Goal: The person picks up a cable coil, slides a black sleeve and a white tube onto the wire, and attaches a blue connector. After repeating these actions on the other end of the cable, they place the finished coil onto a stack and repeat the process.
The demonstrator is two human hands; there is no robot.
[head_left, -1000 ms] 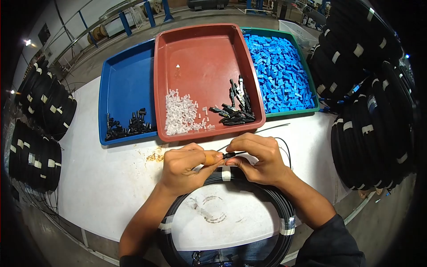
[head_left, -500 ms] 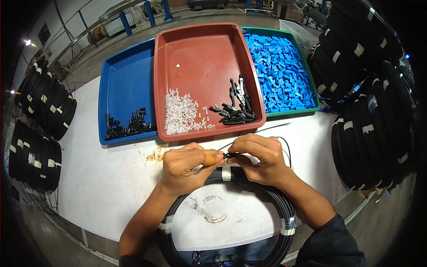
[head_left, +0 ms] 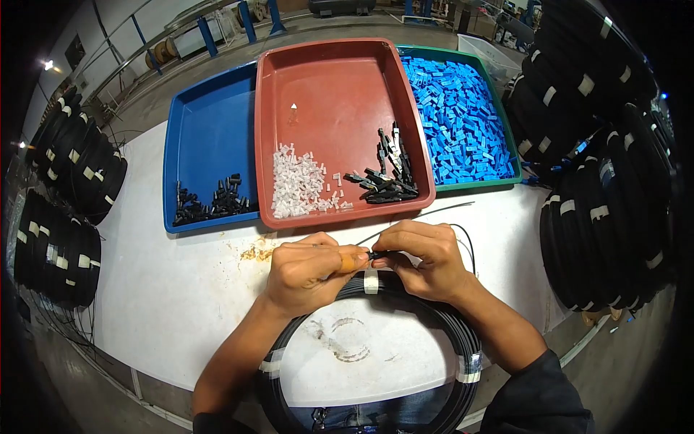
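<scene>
Both hands meet above the far rim of a coil of black cable [head_left: 463, 333] bound with pale tape. My left hand [head_left: 303, 273], orange tape around its thumb, pinches one side of a small black connector [head_left: 374, 254]. My right hand [head_left: 428, 262] pinches the other side, its fingertips close to the left thumb. Most of the connector is hidden by the fingers. A thin black cable end [head_left: 472, 249] curves up from the coil behind my right hand, and another thin length lies beyond the fingers.
Beyond the hands, a blue tray [head_left: 210, 137] holds small black parts. A red tray [head_left: 329, 101] carries white pieces [head_left: 296, 181] and black connectors [head_left: 390, 173]. Blue clips [head_left: 463, 123] fill a green tray [head_left: 515, 145]. Cable coils stand stacked left [head_left: 58, 249] and right [head_left: 607, 217].
The view has shifted slightly, so the trays appear a little further right. Both hands keep their pinch on the connector, with hardly any movement.
</scene>
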